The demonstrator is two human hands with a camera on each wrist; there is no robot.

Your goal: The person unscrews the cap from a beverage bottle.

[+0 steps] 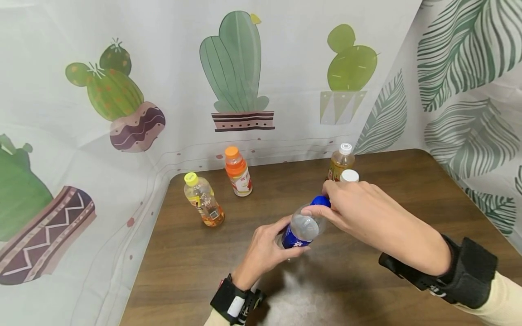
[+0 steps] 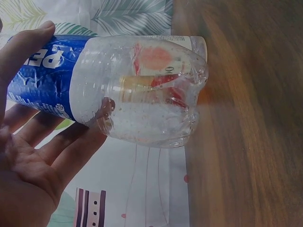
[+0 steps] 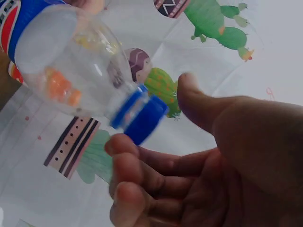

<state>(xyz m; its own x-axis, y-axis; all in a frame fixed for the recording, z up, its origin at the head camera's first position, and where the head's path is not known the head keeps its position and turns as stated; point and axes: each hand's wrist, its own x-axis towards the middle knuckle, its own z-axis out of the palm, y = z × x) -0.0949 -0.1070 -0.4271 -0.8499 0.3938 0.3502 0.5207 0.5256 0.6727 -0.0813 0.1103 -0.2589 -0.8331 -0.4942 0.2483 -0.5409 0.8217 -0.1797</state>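
My left hand [image 1: 265, 246] grips a clear plastic soda bottle [image 1: 305, 227] around its blue label [image 2: 47, 80], thumb on one side and fingers on the other. The bottle is tilted, its base raised off the table in the left wrist view, and no drink shows inside. At its top, the blue cap [image 3: 146, 122] sits just beyond a blue ring, with a strip of clear neck between them. My right hand [image 1: 363, 210] is at the cap: fingertips [image 3: 120, 144] are right by its edge, while the thumb [image 3: 189, 90] stands apart from it.
On the brown wooden table [image 1: 195, 271] stand a yellow-capped bottle [image 1: 204, 201] and an orange-capped bottle [image 1: 238, 172] at the back left. Behind my right hand are a white-capped tea bottle [image 1: 341, 163] and another white cap [image 1: 349, 175]. A cactus-print cloth [image 1: 175, 90] hangs behind.
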